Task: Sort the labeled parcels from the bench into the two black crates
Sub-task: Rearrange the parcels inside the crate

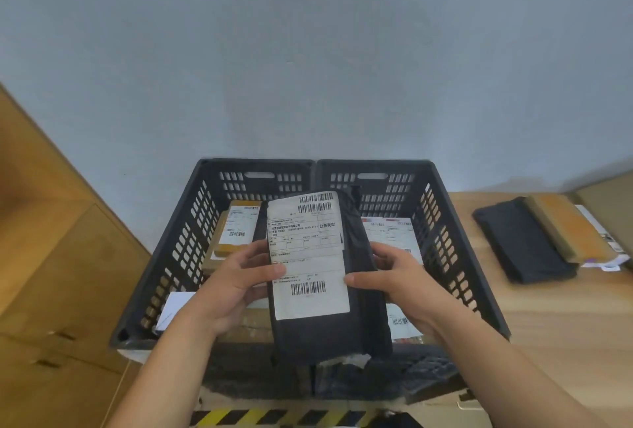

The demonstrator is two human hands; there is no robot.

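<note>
Holding a black parcel up over the middle of the two crates, the person seems to be reading its label before choosing a side. The left hand grips the parcel's left edge and the right hand its right edge. Each has its thumb on the front and its fingers curled behind, so both are clamped on it. The parcel is in the air, label up, above where the two crates meet.

I'd say the job is well under way but not finished. The left crate already has a brown parcel on top of other boxes. The right crate has white parcels in it, partly hidden by the one in hand.

On the bench to the right, well apart from the hands, lie a dark parcel and a tan parcel side by side, touching. White packets show under their far edge, though I cannot tell how many. So what's left, by my reckoning, is this parcel to drop and at least those on the bench to sort.
</note>
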